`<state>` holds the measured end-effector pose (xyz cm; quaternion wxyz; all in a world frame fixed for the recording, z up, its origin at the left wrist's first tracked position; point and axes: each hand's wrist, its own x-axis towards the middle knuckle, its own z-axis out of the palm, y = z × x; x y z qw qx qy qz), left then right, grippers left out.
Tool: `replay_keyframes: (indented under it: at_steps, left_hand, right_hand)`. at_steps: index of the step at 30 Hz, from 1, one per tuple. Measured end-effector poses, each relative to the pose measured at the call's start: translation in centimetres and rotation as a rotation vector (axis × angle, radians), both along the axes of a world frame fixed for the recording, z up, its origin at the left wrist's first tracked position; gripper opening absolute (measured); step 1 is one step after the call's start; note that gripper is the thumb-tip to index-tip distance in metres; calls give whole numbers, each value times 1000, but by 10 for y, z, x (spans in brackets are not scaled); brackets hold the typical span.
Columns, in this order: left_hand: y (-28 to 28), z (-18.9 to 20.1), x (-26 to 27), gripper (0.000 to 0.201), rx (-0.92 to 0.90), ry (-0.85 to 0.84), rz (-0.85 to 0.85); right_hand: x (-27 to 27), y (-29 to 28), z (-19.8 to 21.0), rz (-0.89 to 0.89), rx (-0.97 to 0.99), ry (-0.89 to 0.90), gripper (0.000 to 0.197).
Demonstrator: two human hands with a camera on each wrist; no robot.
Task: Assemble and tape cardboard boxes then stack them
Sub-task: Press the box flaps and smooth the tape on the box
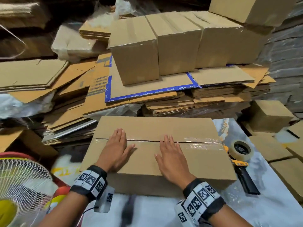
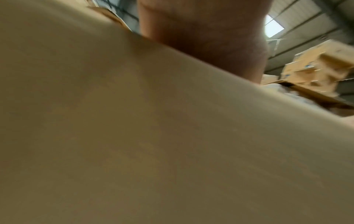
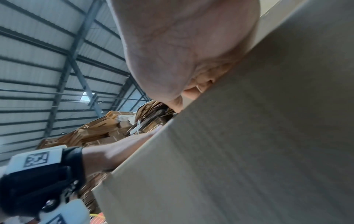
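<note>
A brown cardboard box (image 1: 193, 163) lies in front of me with its top flaps closed. Clear tape (image 1: 199, 142) runs along the centre seam. My left hand (image 1: 116, 145) lies flat on the left part of the top, fingers straight over the seam. My right hand (image 1: 170, 155) presses flat near the middle, fingertips reaching the seam. A tape dispenser (image 1: 242, 157) with a clear roll and black handle lies just right of the box. In the left wrist view the box (image 2: 153, 136) fills the frame under my palm (image 2: 206, 34). The right wrist view shows my palm (image 3: 182, 45) on the box (image 3: 249, 151).
Three assembled, taped boxes (image 1: 173, 45) stand in a row on piles of flattened cardboard (image 1: 147, 94) behind. More flat cardboard (image 1: 32, 76) is stacked at the left. A fan (image 1: 21, 185) stands at the lower left. Small boxes (image 1: 268, 115) sit at the right.
</note>
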<state>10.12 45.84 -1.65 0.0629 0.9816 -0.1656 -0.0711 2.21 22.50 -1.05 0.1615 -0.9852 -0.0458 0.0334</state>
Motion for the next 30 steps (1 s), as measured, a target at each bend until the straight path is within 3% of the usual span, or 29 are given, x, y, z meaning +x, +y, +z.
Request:
replay_keyframes:
  at_steps: [3,6,10,13,15,17,19,22,25,27,30]
  left_hand:
    - [58,-4,13,106,28,-18,115]
    - [78,-10,17,88,-32,4,194]
    - [90,-15,27,77,-394,56,361]
    - [107,-11,32,77,-655,222,489]
    - [112,-11,30,45,-896,328,525]
    - [114,-16,28,26,-992,345,531]
    - [115,-23,24,31,-986,307,548]
    - [111,-53,13,58,-932,230,640]
    - [82,-56,-21,51,-1008,145,712]
    - [64,-50,-42,47,-1060,153,684]
    - [59,-31,-49,67,-1041,220,666]
  right_hand:
    - [9,27,4,61,21,23,65]
    - [20,53,4,82,25,47,68]
    - [25,72,-6,50,-40,126,74]
    - [24,75,-10,59,-85,120,76]
    - [25,75,-10,68,-88,125,79]
    - [29,73,-11,86,-102,121,81]
    - [37,67,-12,127,-117,110,79]
    - [58,47,-13,226,-109,66,70]
    - [77,22,-12,301,-114,9,63]
    - [83,7,-14,261,-131,-41,60]
    - [76,-6,-18,64,-143,-91,64]
